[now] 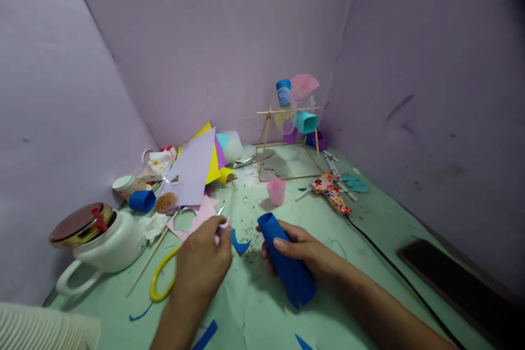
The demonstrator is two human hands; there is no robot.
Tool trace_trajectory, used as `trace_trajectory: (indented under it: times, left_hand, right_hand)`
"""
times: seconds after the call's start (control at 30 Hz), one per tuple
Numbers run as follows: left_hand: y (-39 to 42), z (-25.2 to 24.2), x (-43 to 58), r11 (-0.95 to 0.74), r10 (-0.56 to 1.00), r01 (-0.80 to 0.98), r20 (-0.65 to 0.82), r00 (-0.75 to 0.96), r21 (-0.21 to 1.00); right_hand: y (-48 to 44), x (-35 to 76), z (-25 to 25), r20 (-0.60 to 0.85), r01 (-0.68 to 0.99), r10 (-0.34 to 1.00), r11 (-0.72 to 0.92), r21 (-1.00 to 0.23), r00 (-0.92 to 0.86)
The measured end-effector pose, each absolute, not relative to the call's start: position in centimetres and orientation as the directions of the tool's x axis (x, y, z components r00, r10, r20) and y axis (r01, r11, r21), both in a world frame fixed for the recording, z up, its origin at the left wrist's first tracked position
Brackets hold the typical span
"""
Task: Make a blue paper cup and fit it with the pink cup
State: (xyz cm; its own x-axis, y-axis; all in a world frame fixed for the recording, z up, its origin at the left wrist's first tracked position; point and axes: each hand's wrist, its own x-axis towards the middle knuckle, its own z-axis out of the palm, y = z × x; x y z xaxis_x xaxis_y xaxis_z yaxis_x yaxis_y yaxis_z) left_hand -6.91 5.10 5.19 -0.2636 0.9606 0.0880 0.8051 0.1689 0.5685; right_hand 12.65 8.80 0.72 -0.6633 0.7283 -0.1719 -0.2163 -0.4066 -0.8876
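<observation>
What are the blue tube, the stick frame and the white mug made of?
Blue tube: matte paper or card, probably; its rim looks thin. Stick frame: likely wood or bamboo, pale and unpainted. White mug: maybe ceramic, smooth with a soft shine.

Two bare hands up front, each doing its own thing
Left forearm (174, 317) angles up from the bottom edge, left hand (205, 249) back-up with the fingers bent, thumb and index close together; can't really tell how tight that pinch is. Right forearm (377, 301) slants in from the lower right, right hand (299, 246) curled in a grip, thumb (285, 247) laid across the top. Hands well apart, btw.
</observation>
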Motion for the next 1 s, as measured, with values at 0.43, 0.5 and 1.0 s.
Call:
trace_trajectory:
  times: [0.43,0.5,1.0]
  left_hand:
    - [4.3,3.2,-11.0,0.274,0.94,0.946,-0.254,-0.226,0.174]
    - [4.6,3.4,-11.9,0.311,0.942,0.911,-0.214,-0.258,0.271]
    - [3.6,8.1,-12.9,-0.043,0.911,-0.541,-0.19,-0.367,0.84]
  right_hand:
    - [10.0,13.6,1.3,-0.098,-0.254,0.818,-0.287,-0.924,-0.566]
    - [9.9,13.8,1.7,-0.092,-0.255,0.829,-0.273,-0.928,-0.551]
    - [9.5,13.9,2.7,-0.151,-0.301,0.846,-0.341,-0.89,-0.512]
